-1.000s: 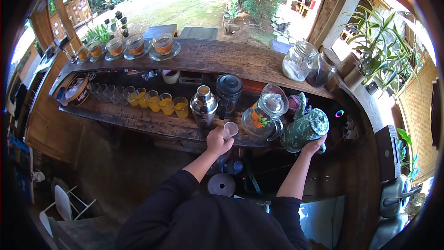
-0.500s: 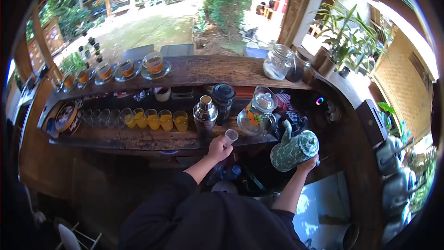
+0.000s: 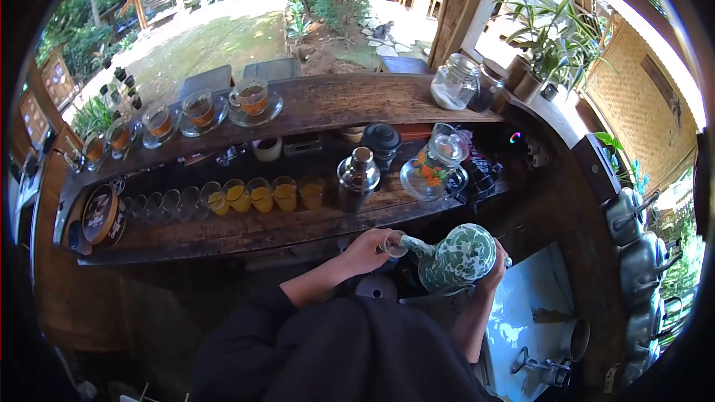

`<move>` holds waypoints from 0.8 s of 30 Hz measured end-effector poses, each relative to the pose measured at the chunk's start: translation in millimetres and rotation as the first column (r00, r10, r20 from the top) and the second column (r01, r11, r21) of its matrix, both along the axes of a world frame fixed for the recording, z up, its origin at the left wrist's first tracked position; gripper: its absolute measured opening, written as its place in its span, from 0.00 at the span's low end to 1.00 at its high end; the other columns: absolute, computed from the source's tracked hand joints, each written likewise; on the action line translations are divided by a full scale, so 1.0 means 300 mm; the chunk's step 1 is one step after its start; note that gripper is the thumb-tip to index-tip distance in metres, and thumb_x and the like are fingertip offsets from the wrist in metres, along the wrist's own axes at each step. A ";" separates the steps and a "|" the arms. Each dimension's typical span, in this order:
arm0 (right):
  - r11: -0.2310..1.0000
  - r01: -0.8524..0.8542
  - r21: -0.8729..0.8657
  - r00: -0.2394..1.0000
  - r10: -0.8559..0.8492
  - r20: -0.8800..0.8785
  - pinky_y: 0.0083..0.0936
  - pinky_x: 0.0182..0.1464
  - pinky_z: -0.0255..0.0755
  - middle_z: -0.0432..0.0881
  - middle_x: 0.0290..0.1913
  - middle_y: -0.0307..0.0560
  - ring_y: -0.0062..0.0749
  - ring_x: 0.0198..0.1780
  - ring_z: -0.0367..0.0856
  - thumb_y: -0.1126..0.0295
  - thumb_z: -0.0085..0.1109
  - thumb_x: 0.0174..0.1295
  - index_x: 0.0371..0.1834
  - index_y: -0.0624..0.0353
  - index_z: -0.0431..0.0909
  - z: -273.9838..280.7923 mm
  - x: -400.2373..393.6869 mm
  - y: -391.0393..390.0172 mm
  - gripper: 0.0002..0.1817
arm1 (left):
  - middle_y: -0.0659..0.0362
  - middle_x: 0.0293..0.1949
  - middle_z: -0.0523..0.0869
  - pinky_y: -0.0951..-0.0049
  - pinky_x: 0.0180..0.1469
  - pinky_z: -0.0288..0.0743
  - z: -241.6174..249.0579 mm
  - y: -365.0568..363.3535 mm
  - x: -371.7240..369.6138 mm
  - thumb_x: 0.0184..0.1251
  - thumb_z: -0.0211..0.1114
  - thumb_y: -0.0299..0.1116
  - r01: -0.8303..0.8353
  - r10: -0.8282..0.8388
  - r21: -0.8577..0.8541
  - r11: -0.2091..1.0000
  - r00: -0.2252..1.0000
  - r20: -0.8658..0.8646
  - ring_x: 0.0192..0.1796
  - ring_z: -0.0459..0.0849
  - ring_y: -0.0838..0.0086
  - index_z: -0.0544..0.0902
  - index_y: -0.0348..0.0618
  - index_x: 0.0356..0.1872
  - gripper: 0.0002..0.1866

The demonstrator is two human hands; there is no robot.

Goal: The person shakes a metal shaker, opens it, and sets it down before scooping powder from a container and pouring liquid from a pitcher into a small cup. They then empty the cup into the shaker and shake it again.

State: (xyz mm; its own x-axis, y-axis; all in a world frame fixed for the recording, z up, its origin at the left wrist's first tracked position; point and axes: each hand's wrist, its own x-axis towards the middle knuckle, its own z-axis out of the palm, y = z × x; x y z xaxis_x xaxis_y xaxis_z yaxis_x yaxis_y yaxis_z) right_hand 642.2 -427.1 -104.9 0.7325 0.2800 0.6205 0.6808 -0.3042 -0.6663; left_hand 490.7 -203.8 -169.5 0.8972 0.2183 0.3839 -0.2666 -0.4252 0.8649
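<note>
My left hand (image 3: 365,251) is closed around a small clear cup (image 3: 395,244) in front of the shelf edge. My right hand (image 3: 491,268) grips the handle side of a green-and-white mottled enamel teapot (image 3: 456,259). The teapot is tipped to the left, its spout at the cup's rim; whether liquid is flowing I cannot make out. Behind them on the lower shelf stand a metal cocktail shaker (image 3: 358,179), a dark lidded container (image 3: 381,143) and a glass pitcher (image 3: 426,176) with orange flower decoration. Several glasses of orange drink (image 3: 261,195) line up left of the shaker.
Empty glasses (image 3: 171,205) and a round wooden tray (image 3: 100,214) are at the shelf's left. Cups of amber drink on saucers (image 3: 253,100) stand along the upper counter (image 3: 350,100), with glass jars (image 3: 455,83) farther right. A metal sink (image 3: 521,313) lies at right, kettles (image 3: 645,259) beyond.
The teapot has moved left and tipped, bringing its spout to the cup. My left hand has shifted slightly right and down with the cup. The camera view has shifted too.
</note>
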 end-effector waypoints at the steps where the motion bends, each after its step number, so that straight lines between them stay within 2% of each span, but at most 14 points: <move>1: 0.999 -0.015 -0.044 0.999 0.016 0.031 0.19 0.31 0.70 0.80 0.27 0.43 0.23 0.27 0.77 0.68 0.41 0.59 0.31 0.69 0.80 0.022 -0.025 0.020 0.18 | 0.55 0.43 0.83 0.64 0.52 0.72 -0.001 0.012 -0.021 0.52 0.61 0.23 0.011 -0.011 0.031 0.999 1.000 -0.008 0.48 0.80 0.60 0.79 0.44 0.46 0.17; 2: 0.996 -0.030 -0.089 0.997 0.035 0.062 0.19 0.31 0.70 0.80 0.27 0.42 0.22 0.27 0.77 0.68 0.40 0.59 0.31 0.69 0.80 0.043 -0.048 0.035 0.18 | 0.55 0.43 0.83 0.64 0.52 0.72 0.000 0.020 -0.045 0.52 0.61 0.23 0.003 -0.003 0.023 1.000 1.000 -0.015 0.48 0.80 0.60 0.79 0.44 0.46 0.17; 3: 0.995 -0.075 -0.065 0.993 0.068 -0.097 0.20 0.32 0.70 0.81 0.28 0.44 0.23 0.28 0.78 0.67 0.38 0.59 0.33 0.71 0.80 0.064 -0.065 0.042 0.20 | 0.55 0.42 0.83 0.64 0.51 0.71 0.003 0.025 -0.069 0.53 0.63 0.25 -0.013 0.013 0.023 1.000 1.000 -0.005 0.46 0.80 0.60 0.80 0.43 0.44 0.15; 4: 0.994 -0.085 -0.071 0.992 0.078 -0.103 0.20 0.32 0.70 0.81 0.28 0.44 0.23 0.28 0.78 0.67 0.38 0.59 0.33 0.71 0.80 0.094 -0.081 0.056 0.20 | 0.56 0.41 0.83 0.63 0.50 0.71 0.008 0.031 -0.093 0.55 0.64 0.27 -0.030 0.030 0.025 0.999 1.000 0.005 0.45 0.80 0.60 0.80 0.42 0.43 0.13; 5: 0.967 -0.247 0.064 0.927 0.255 -0.273 0.20 0.34 0.71 0.82 0.29 0.46 0.24 0.29 0.78 0.66 0.39 0.59 0.34 0.72 0.79 0.127 -0.095 0.073 0.20 | 0.56 0.41 0.83 0.63 0.50 0.71 0.016 0.037 -0.119 0.55 0.64 0.27 -0.041 0.041 0.019 0.999 0.999 -0.001 0.45 0.80 0.60 0.80 0.42 0.43 0.13; 6: 0.901 -0.372 0.222 0.804 0.432 -0.409 0.21 0.35 0.71 0.82 0.30 0.47 0.25 0.30 0.79 0.65 0.39 0.59 0.35 0.73 0.79 0.149 -0.106 0.088 0.21 | 0.56 0.41 0.83 0.63 0.51 0.70 0.026 0.042 -0.146 0.54 0.64 0.27 -0.054 0.055 0.028 0.998 0.998 -0.032 0.45 0.80 0.61 0.80 0.43 0.43 0.13; 7: 0.880 -0.420 0.222 0.760 0.475 -0.443 0.21 0.38 0.73 0.83 0.32 0.52 0.28 0.32 0.80 0.64 0.39 0.58 0.38 0.74 0.78 0.158 -0.105 0.094 0.23 | 0.57 0.40 0.83 0.64 0.51 0.69 0.027 0.050 -0.170 0.54 0.64 0.27 -0.065 0.067 0.038 0.997 0.996 -0.063 0.45 0.79 0.61 0.80 0.44 0.44 0.14; 11: 0.842 -0.500 0.200 0.699 0.530 -0.480 0.24 0.45 0.74 0.83 0.37 0.58 0.33 0.38 0.82 0.64 0.38 0.58 0.41 0.78 0.77 0.184 -0.111 0.125 0.24 | 0.57 0.41 0.82 0.64 0.52 0.68 -0.011 0.072 -0.234 0.53 0.63 0.27 -0.075 0.076 0.015 0.997 0.996 -0.054 0.47 0.78 0.62 0.80 0.46 0.46 0.16; 14: 0.838 -0.526 0.149 0.720 0.531 -0.446 0.25 0.46 0.74 0.83 0.38 0.59 0.34 0.38 0.82 0.65 0.38 0.57 0.41 0.79 0.77 0.187 -0.109 0.139 0.25 | 0.57 0.43 0.82 0.64 0.52 0.68 -0.027 0.068 -0.259 0.52 0.63 0.26 -0.120 0.125 0.053 0.991 0.985 -0.118 0.48 0.77 0.61 0.80 0.46 0.47 0.18; 24: 0.814 -0.575 0.082 0.726 0.554 -0.408 0.24 0.47 0.73 0.84 0.37 0.56 0.32 0.39 0.82 0.68 0.38 0.57 0.39 0.75 0.79 0.211 -0.089 0.140 0.22 | 0.54 0.46 0.82 0.63 0.55 0.68 -0.081 0.020 -0.270 0.52 0.64 0.29 -0.097 0.094 -0.008 0.995 0.981 -0.168 0.51 0.77 0.58 0.79 0.45 0.51 0.21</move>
State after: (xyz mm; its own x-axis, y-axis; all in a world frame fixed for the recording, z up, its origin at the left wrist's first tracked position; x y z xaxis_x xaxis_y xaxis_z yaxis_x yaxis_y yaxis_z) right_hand 615.4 -385.0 -41.6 0.6050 0.7423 0.2882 0.4173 0.0128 -0.9087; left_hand 409.6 -197.9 -194.0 0.9231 0.3112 0.2260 -0.0765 -0.4272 0.9009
